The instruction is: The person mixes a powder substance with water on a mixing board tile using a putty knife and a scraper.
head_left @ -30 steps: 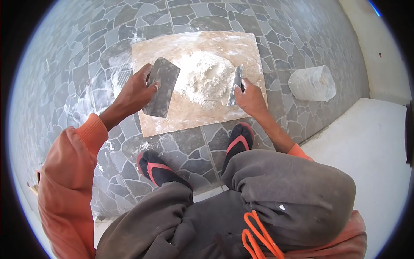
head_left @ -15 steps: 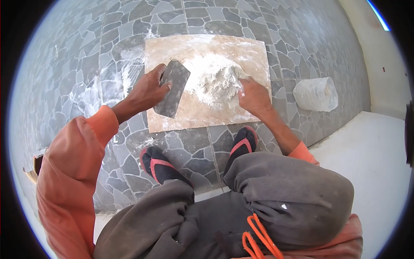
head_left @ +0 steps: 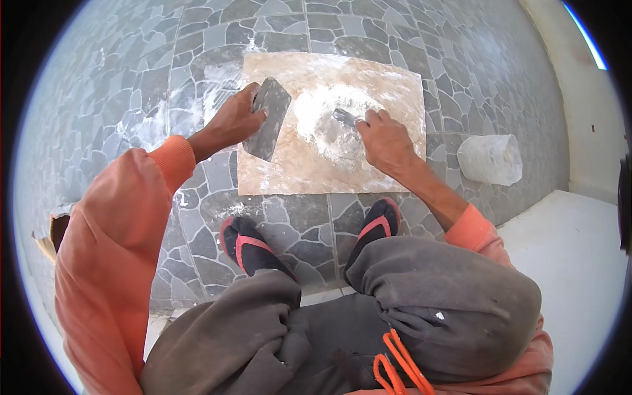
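My left hand (head_left: 238, 120) is closed around the edge of a grey, scuffed rectangular plate (head_left: 270, 125), tilted above the left side of a tan board (head_left: 388, 72). On the board's middle lies a heap of white powder (head_left: 322, 135), part of it lumpy and greyish. Closed round a small scraper (head_left: 343, 118), my right hand (head_left: 390, 141) is over the right part of the heap. The scraper's grey blade points left across the powder; most of its handle is hidden in my fingers.
A whitish bucket-like container (head_left: 490, 160) lies on its side right of the board. White smears (head_left: 148, 128) mark the stone-patterned floor (head_left: 368, 39) at left. My feet in red-strapped sandals (head_left: 249, 245) are just below the board. A broken-edged box (head_left: 59, 230) sits far left.
My right hand has turned and drawn the scraper leftward over the heap, which looks flatter. The plate stays in my left hand, slightly higher in view. The camera view has shifted a little.
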`<state>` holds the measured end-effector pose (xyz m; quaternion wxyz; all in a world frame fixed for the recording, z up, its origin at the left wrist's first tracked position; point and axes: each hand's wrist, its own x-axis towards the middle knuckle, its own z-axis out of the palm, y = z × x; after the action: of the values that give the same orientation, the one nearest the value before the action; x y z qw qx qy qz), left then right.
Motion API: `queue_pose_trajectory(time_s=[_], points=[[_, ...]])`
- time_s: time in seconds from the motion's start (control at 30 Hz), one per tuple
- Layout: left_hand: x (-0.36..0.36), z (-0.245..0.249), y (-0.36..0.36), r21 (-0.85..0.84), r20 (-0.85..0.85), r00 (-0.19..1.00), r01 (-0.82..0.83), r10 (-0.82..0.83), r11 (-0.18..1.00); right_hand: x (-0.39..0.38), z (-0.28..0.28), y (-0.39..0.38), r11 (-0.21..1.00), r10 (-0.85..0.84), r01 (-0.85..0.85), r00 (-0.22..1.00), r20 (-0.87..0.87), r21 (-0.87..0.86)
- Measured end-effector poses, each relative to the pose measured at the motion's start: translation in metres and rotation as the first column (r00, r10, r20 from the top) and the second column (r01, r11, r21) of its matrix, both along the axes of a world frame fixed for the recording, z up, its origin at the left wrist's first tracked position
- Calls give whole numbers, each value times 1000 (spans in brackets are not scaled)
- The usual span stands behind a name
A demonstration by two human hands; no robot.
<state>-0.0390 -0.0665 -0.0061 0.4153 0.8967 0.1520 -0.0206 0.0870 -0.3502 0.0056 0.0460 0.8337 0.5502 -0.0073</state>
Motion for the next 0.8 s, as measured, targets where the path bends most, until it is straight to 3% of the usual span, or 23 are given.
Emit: queue_pose_trajectory(time_s=[0.1, 0.2, 0.3, 0.4, 0.5, 0.6, 0.73, 0.8], points=[[1, -4, 9, 41, -84, 996, 24, -20, 999, -3, 16, 6, 999, 30, -31, 999, 17, 33], [0, 1, 8, 42, -102, 995, 3, 1, 999, -11, -4, 11, 992, 113, -114, 993, -30, -53], [2, 15, 6, 39, -222, 975, 20, -11, 999, -12, -2, 13, 996, 79, -81, 995, -59, -35], [-2, 5, 7, 39, -164, 986, 13, -7, 999, -8, 7, 19, 996, 21, -26, 998, -53, -88], [-3, 5, 4, 2, -176, 984, 6, -6, 1000, -9, -11, 24, 984, 87, -104, 990, -114, -146], [-4, 3, 4, -4, -144, 989, 33, -33, 999, 0, -3, 27, 987, 57, -82, 983, -174, -140], [-5, 5, 2, -16, -142, 989, 44, -46, 999, 20, 17, 36, 991, -88, 78, 992, -94, -108], [-5, 0, 2, -5, -125, 991, 45, -46, 999, 22, 12, 46, 974, -151, 125, 980, -132, -192]])
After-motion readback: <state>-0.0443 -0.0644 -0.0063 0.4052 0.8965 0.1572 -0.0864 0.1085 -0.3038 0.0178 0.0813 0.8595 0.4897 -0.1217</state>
